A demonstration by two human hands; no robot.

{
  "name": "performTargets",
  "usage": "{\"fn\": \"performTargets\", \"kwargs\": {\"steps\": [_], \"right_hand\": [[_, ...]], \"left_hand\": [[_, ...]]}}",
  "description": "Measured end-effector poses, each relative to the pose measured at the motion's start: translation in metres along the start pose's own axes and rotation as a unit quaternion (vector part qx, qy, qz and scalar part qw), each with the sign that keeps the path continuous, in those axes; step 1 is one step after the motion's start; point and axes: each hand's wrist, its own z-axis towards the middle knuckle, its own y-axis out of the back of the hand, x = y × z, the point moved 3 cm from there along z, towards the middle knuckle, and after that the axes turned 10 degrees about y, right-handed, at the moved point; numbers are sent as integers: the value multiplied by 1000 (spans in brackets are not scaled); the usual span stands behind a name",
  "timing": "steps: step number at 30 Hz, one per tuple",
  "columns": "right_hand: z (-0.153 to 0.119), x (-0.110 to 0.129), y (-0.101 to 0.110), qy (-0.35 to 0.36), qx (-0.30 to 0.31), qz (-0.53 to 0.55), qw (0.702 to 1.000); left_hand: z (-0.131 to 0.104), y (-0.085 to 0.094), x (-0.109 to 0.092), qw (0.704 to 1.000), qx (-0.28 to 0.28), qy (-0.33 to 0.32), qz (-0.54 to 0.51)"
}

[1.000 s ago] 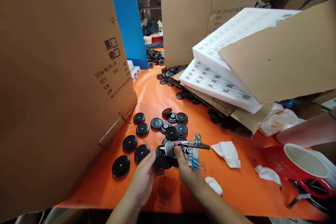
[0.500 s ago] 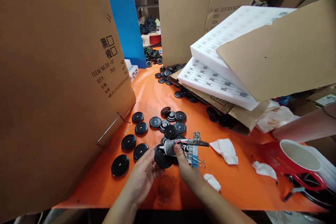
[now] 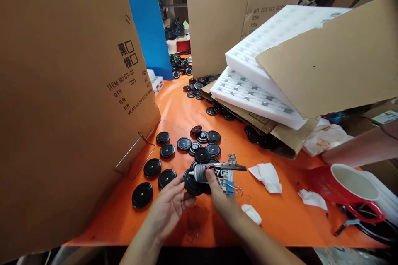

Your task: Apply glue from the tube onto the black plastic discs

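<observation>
Tube (image 3: 202, 174): in the right hand, nozzle (image 3: 192, 173) pointing at the disc; too hard a squeeze could release excess contents onto the rim. Soft flattened body, printed white, grey and black.
Disc (image 3: 193, 187): between the hands, black, round, glossy, with raised rings. Light hold at one edge; sideways pressure from the nozzle could make it slip or tip.
Right hand (image 3: 221, 198): gripping the tube, thumb on top.
Left hand (image 3: 166, 207): gripping the disc by its edge, fingers partly curled.
Metal clip (image 3: 234, 166): on the tube's tail, beyond the right thumb; rigid, shiny. Its projecting jaw could catch on nearby items during a turn of the wrist.
Blue clip (image 3: 230, 188): below the metal clip, with thin wire loops that could likewise snag.
Clustered discs (image 3: 202, 155): just beyond the hands, partly overlapping; a low forward movement could shift them.
Spaced discs (image 3: 142, 195): left of the left hand, smooth and flat. A sleeve or wrist swing could smear any wet face.
Paper scraps (image 3: 266, 178): right of the right hand, white, crumpled; likely to stick to anything tacky.
Cup (image 3: 326, 182): far right of the right hand, red outside, pale inside, curved handle.
Table cover (image 3: 280, 223): beneath the hands, smooth orange sheet with dark stains.
</observation>
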Motion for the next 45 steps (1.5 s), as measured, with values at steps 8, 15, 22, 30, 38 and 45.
{"fn": "performTargets", "kwargs": {"steps": [8,15,22,30,38,45], "right_hand": [[3,-2,1,-7,2,8,1000],[9,-2,9,69,-11,-74,995],[10,2,15,168,1,-205,964],[12,10,13,176,38,-231,956],[28,-11,22,-50,-71,-30,996],[32,-16,39,-99,-170,44,979]], "left_hand": [[3,0,2,998,-30,-15,45],[-2,2,-3,989,-93,-59,104],[-3,5,-8,977,-134,-102,129],[5,16,-18,970,-141,-138,141],[46,43,-57,934,-170,-152,276],[56,27,-56,863,-158,-261,403]]}}
